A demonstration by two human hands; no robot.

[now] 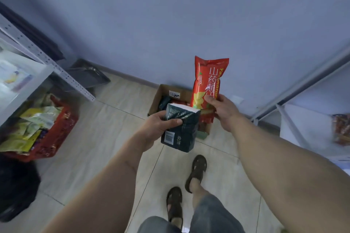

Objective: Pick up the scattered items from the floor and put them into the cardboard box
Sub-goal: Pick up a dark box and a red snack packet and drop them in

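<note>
Left hand (160, 126) clamped round soft, squashy dark green pack (180, 128), right hand (220, 108) pinching light, crinkly, likely slippery red chip bag (208, 83) low, near cardboard box (161, 94) by far wall.

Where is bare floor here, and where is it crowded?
Bare tiles lie between the red basket and the cardboard box, and around the feet. The box is crowded with packets; the basket overflows.

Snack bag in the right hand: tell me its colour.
Red snack bag with white and yellow lettering, seen in the head view.
</note>
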